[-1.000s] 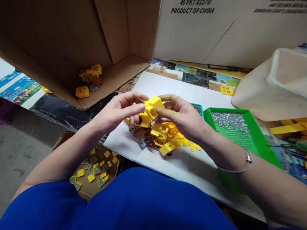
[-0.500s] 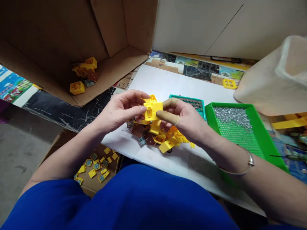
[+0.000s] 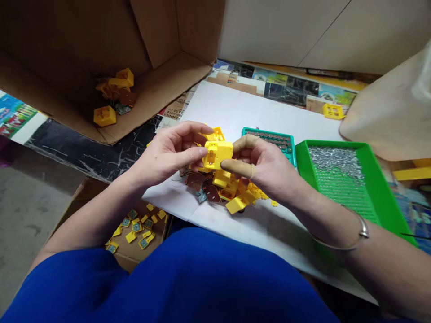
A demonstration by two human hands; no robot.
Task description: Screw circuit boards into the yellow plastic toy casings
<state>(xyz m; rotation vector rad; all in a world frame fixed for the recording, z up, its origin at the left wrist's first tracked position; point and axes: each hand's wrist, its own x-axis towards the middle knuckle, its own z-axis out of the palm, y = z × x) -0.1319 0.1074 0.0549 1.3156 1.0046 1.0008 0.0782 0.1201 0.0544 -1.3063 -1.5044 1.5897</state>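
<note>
Between my two hands is a yellow plastic housing (image 3: 219,154), a small box with a recessed slot on its left side. My left hand (image 3: 171,152) pinches its left edge with thumb and fingers. On its right edge, my right hand (image 3: 257,159) grips it, with tan covers on the thumb and a finger. Below the hands lies a pile of yellow plastic parts (image 3: 240,201), with brown flat pieces (image 3: 213,194) and a grey circuit board (image 3: 202,195) among them. Another yellow part (image 3: 215,133) shows just behind the held housing.
A green tray (image 3: 380,193) of small metal screws stands at right, beside a teal tray (image 3: 292,148) of round metal pieces. A large cardboard box (image 3: 161,94) at left holds yellow parts. A lower box (image 3: 134,253) contains yellow pieces with boards. A whitish container (image 3: 387,112) stands far right.
The view has shifted slightly, so the trays sit farther right. Both hands keep their hold on the yellow housing, which looks slightly turned, its slot now more orange-brown inside.
</note>
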